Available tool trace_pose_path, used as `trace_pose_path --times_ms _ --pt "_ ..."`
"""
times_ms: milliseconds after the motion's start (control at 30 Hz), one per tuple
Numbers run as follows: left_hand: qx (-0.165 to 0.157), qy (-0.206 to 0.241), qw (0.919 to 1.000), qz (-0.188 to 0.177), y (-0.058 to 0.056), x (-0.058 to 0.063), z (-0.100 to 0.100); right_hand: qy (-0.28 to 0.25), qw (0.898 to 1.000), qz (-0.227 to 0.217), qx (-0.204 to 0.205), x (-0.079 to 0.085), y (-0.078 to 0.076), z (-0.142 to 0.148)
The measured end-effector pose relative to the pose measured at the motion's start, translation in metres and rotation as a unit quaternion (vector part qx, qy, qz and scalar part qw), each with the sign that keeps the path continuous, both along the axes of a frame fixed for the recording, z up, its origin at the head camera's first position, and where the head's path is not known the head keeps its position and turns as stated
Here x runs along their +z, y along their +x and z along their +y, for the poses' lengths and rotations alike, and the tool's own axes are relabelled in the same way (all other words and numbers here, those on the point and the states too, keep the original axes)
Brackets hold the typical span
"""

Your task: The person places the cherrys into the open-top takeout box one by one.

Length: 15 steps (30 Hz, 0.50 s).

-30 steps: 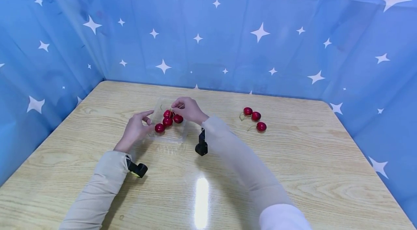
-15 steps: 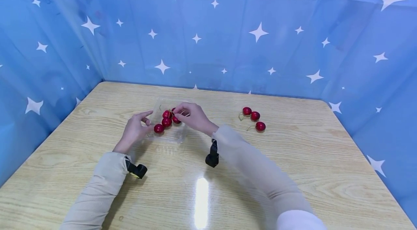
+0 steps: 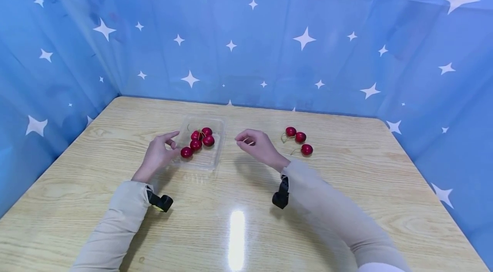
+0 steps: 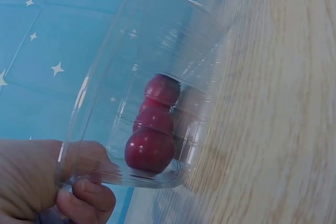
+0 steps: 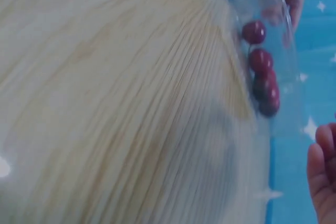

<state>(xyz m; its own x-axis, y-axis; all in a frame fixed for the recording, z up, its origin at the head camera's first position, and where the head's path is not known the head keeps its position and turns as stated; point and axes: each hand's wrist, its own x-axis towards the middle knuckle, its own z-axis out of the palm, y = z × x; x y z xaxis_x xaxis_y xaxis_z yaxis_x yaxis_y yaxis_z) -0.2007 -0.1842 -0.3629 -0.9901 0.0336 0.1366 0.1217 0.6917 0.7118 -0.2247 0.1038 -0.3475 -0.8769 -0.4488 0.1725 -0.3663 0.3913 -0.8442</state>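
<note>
A clear plastic container sits left of centre on the table, with several red cherries clustered inside it. My left hand holds the container by its left side; in the left wrist view, thumb and fingers pinch the clear wall at a corner. My right hand is in the air to the right of the container, apart from it, fingers loosely bent with nothing between them. Seen from the right wrist, the fingertips show at the right edge, and the cherries lie beyond.
Three loose cherries with green stems lie on the wooden table, to the right of my right hand. A blue curtain with white stars stands behind the table and along both sides.
My right hand has let go of a cherry in the container and drawn away to the right. The left hand has stayed at the container's side.
</note>
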Motion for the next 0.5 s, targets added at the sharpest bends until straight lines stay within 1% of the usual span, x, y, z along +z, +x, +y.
trace_pose_path --times_ms 67,167,367,500 --pt "-0.001 -0.001 1.0 -0.001 0.0 0.0 0.0 -0.001 1.0 -0.004 -0.005 -0.003 0.0 0.011" --pt "-0.001 0.0 1.0 -0.004 0.0 0.0 0.0 0.005 1.0 0.003 -0.016 -0.005 -0.002 0.028" --pt "-0.001 0.0 1.0 -0.004 -0.001 -0.001 -0.001 0.033 0.997 0.03 -0.065 -0.002 -0.004 0.057" --pt "-0.002 0.002 1.0 -0.006 -0.002 -0.002 -0.002 0.051 0.995 0.029 -0.084 -0.002 -0.004 0.074"
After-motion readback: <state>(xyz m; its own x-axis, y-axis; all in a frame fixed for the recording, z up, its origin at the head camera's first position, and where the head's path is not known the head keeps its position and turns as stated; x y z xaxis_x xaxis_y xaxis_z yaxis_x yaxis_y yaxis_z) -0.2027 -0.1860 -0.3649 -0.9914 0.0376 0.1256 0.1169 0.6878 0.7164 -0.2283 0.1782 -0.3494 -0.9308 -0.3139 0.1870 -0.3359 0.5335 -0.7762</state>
